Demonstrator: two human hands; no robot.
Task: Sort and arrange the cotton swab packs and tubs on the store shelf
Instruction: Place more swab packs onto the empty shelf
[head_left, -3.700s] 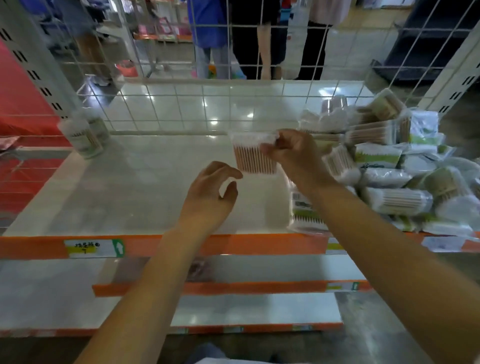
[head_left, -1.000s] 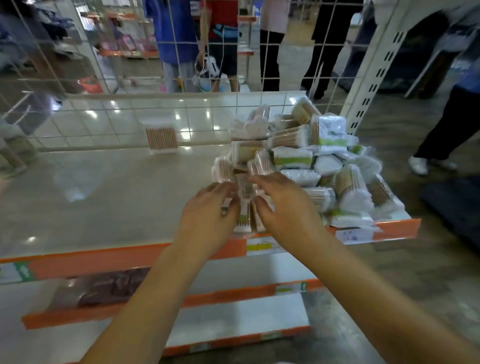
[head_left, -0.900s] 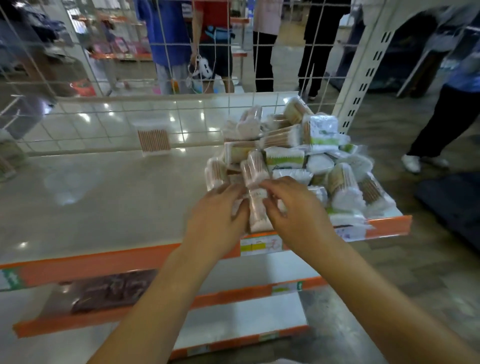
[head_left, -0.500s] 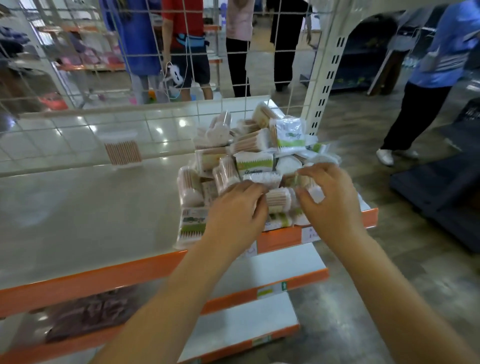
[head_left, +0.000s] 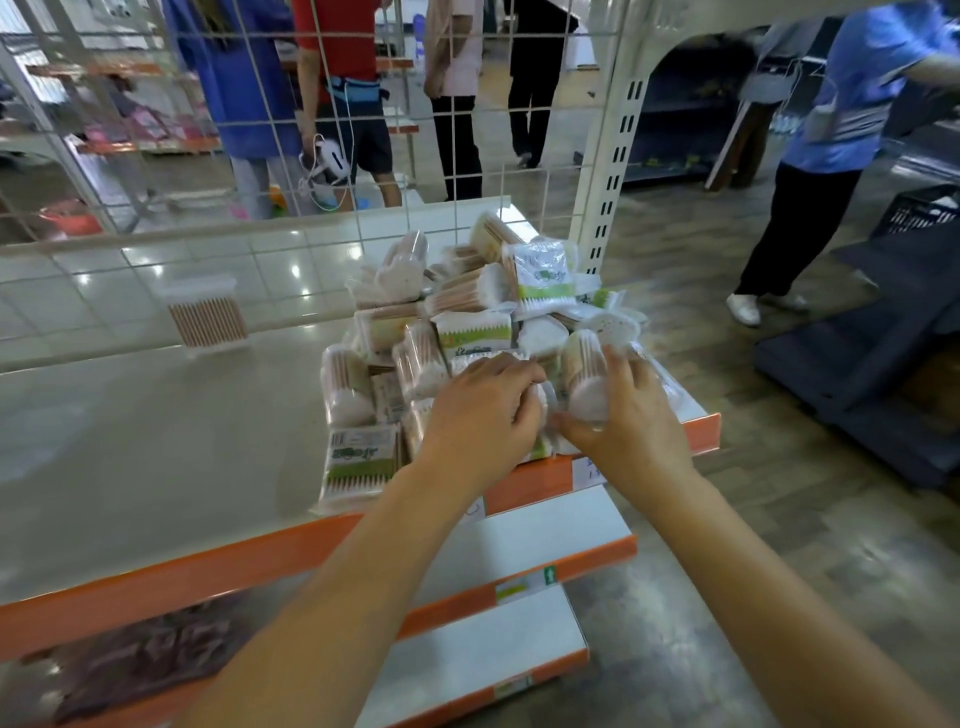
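While both hands dug into the heap of swab packs (head_left: 470, 332) on the shelf (head_left: 156, 441) to sort them, the right hand (head_left: 631, 421) curled round a tub (head_left: 584, 382) and the left hand (head_left: 485, 410) clutched a pack.

A shop. Orange-edged shelves (head_left: 260, 566) carry price labels (head_left: 511, 590). Packaged goods (head_left: 467, 332) pile beside a wire grid (head_left: 452, 119); people stand beyond.

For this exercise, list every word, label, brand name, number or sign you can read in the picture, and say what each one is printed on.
No text can be read with certainty.
Flat cotton swab pack: green logo and barcode, too blurred to read.
Upright green-banded pack: green brand mark, illegible.
Orange shelf edge: white price tag with handwriting, mostly hidden by the right hand.
Lower shelf label: only a green arrow symbol, no readable words.
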